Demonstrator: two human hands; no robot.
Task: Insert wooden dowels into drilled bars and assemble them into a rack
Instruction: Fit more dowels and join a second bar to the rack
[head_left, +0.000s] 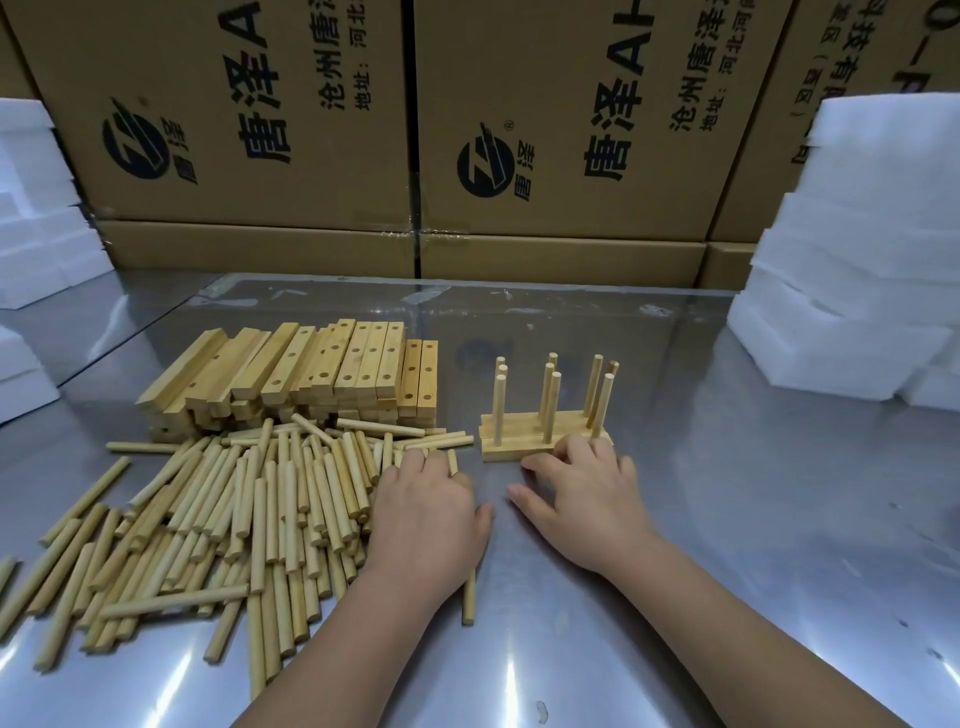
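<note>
The rack (540, 434) stands mid-table on the steel table (727, 519), its bars side by side with upright dowels (546, 402) seated in the holes, within easy reach of both hands. The right hand (587, 501) sets spread fingertips on the near bar, probably to steady it against tipping. The left hand (426, 512) lies on the loose dowels (234, 519) just beside the rack, fingers bent down onto them; whether they pinch one I cannot tell. The drilled bars (322, 374) are stacked behind that heap, likely so stock feeds from one side. Cardboard boxes (571, 130) and foam blocks (872, 234) stand at the table's edges.
</note>
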